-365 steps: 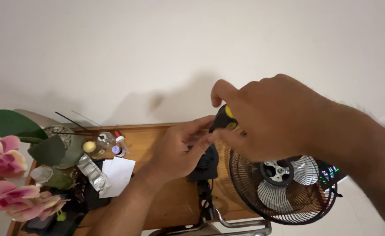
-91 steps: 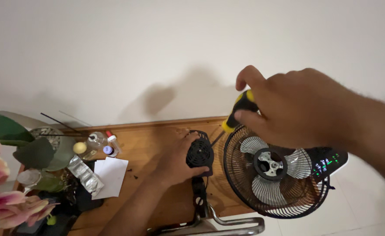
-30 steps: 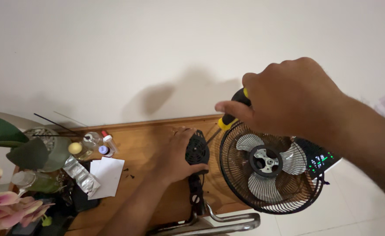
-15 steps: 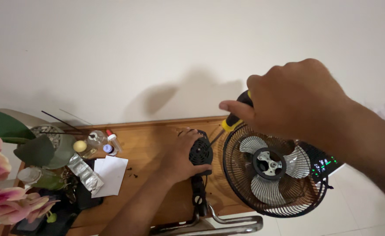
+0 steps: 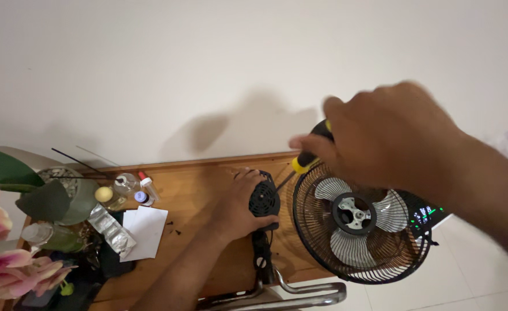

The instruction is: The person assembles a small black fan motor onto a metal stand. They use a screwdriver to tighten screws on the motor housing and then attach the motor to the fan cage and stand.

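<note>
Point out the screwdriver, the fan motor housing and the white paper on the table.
screwdriver (image 5: 307, 159), head view, on its yellow and black handle.
motor housing (image 5: 264, 201), head view, on its round vented back.
white paper (image 5: 144, 232), head view, on the middle of the sheet.

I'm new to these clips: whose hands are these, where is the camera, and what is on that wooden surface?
The one view comes from a camera on the person's head, looking down at their own bare hands. The left hand grips a round black motor housing on the wooden table. The right hand, blurred by motion, holds a black and yellow screwdriver whose shaft points at the housing. Beside it is a black fan cage with pale blades. At the left are small bottles, white paper and pink flowers.
</note>
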